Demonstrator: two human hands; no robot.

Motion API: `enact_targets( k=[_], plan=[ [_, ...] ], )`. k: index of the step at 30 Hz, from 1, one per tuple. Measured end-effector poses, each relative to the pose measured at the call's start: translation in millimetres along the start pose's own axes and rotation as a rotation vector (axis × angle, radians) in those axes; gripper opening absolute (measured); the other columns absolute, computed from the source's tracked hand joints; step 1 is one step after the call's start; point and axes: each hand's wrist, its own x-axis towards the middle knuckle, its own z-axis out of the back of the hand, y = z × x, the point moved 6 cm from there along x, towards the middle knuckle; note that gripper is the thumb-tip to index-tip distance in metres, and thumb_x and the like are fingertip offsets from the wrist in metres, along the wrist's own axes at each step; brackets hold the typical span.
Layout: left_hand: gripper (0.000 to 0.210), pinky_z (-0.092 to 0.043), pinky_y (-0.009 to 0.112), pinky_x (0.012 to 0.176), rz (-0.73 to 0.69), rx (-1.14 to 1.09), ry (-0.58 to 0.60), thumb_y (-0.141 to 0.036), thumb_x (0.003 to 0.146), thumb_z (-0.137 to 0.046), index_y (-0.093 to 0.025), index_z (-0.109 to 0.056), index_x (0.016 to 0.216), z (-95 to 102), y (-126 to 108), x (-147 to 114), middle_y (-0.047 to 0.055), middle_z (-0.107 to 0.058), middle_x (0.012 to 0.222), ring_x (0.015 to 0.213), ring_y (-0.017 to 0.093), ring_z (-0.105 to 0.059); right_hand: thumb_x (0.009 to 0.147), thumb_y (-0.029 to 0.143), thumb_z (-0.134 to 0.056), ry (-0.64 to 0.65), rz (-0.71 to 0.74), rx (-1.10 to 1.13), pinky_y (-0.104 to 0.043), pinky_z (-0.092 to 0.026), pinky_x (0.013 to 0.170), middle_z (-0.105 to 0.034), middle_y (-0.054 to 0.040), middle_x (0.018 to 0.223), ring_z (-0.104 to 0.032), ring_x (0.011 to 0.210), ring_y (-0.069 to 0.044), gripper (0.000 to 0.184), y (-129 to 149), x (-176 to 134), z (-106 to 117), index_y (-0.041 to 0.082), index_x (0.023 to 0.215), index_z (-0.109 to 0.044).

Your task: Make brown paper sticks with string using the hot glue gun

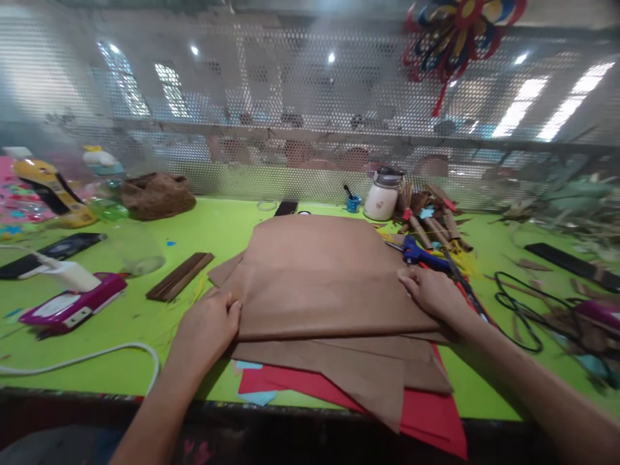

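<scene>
A large sheet of brown paper (320, 284), folded over along its near edge, lies in front of me on top of other brown sheets (368, 374). My left hand (208, 326) pinches its left side, thumb on top. On the right side, my right hand (429, 290) grips the sheet in the same way, fingers curled under and partly hidden. Red paper (431, 420) and light blue scraps (259, 396) stick out beneath the stack at the table's front edge. Just beyond my right hand lies a blue glue gun (423, 255).
On the green table (194, 226) stand a white jar (382, 197) and a small blue pot (353, 204), near rolled brown paper tubes (438, 229). Folded brown strips (179, 276), a purple power strip (77, 303) and a phone (58, 252) lie left. A black cable (513, 310) coils right.
</scene>
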Motion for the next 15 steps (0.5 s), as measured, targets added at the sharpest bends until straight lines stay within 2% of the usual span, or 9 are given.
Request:
enact_targets(
  k=[7, 15],
  plan=[
    [0.039, -0.044, 0.035, 0.069, -0.004, 0.032, 0.023, -0.032, 0.086, -0.031, -0.015, -0.065, 0.078, -3.7, 2.4, 7.2, 0.013, -0.064, 0.084, 0.079, 0.026, -0.062, 0.091, 0.042, -0.039, 0.012, -0.059, 0.008, -0.028, -0.041, 0.067, -0.07, -0.0129, 0.095, -0.065, 0.088, -0.025, 0.038, 3.7, -0.5, 6.2, 0.016, 0.093, -0.067],
    [0.039, -0.045, 0.035, 0.07, -0.032, 0.039, 0.03, -0.032, 0.087, -0.03, -0.015, -0.063, 0.074, 4.9, -2.4, 3.2, 0.014, -0.065, 0.082, 0.08, 0.027, -0.062, 0.091, 0.044, -0.041, 0.05, -0.067, 0.022, -0.029, -0.044, 0.073, -0.069, -0.017, 0.099, -0.065, 0.092, -0.025, 0.042, 4.6, 4.0, 8.9, 0.012, 0.097, -0.067]
  ],
)
